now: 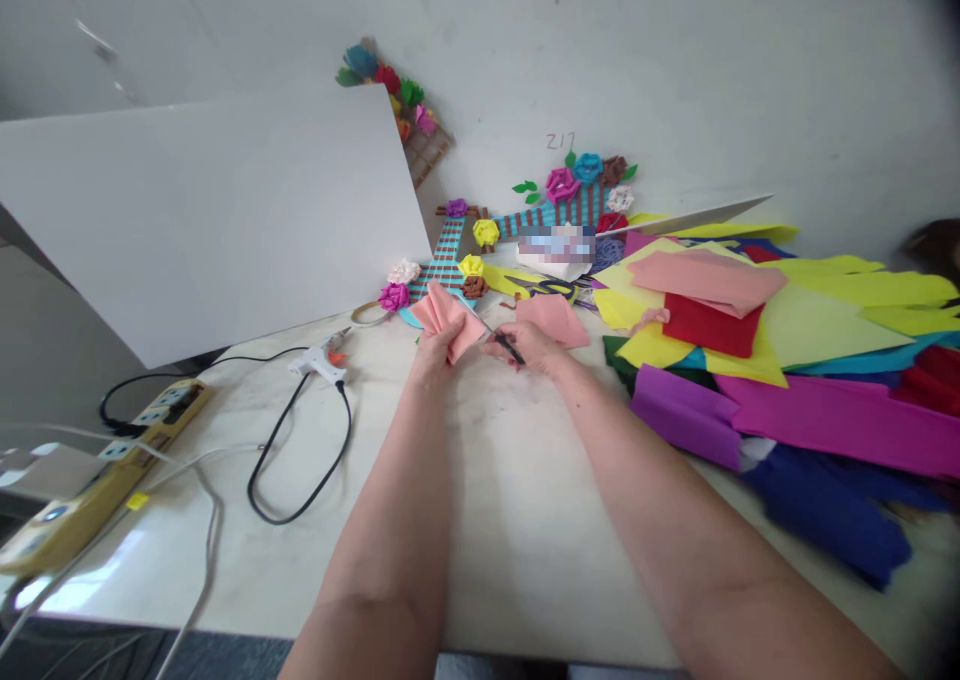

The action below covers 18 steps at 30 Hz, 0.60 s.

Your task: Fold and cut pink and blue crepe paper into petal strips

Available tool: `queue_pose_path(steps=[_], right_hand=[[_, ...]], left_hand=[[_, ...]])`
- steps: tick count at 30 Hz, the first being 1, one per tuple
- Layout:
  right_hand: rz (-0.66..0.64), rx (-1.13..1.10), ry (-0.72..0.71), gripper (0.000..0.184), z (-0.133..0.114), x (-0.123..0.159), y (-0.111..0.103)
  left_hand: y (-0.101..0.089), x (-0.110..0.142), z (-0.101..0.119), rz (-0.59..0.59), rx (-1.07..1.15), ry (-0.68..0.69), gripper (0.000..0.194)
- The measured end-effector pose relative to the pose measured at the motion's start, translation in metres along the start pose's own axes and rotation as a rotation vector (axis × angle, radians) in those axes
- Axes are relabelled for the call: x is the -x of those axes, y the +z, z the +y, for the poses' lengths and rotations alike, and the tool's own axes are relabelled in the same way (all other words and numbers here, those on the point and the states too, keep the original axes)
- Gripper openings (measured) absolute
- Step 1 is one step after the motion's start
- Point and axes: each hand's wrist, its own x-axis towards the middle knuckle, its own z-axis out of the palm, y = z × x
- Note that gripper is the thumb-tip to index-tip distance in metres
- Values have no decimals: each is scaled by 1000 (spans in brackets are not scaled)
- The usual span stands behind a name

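Note:
In the head view, my left hand [436, 350] pinches a folded piece of pink crepe paper [439, 312] above the table. My right hand [529, 345] is closed around the dark handle of a pair of scissors [511, 348]. Their thin blades point up and left, at the right edge of the pink paper; whether they are cutting into it I cannot tell. Another pink crepe paper piece [555, 320] lies just behind my right hand. Behind the held paper stands a blue and brown woven craft [451, 245] with paper flowers on it.
Crepe paper sheets [825, 415] in many colours pile up on the right. A white glue gun [321, 363] with a looping black cord lies left, near a yellow power strip [112, 470]. A white board [225, 230] leans at the back left. Larger scissors [551, 288] lie behind.

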Motion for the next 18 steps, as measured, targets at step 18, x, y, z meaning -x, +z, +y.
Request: queue_pose_path(steps=[18], right_hand=[[-26,58,64,22,-12,8,-1]], left_hand=[[-2,-2,-1,10,-5,36,30]])
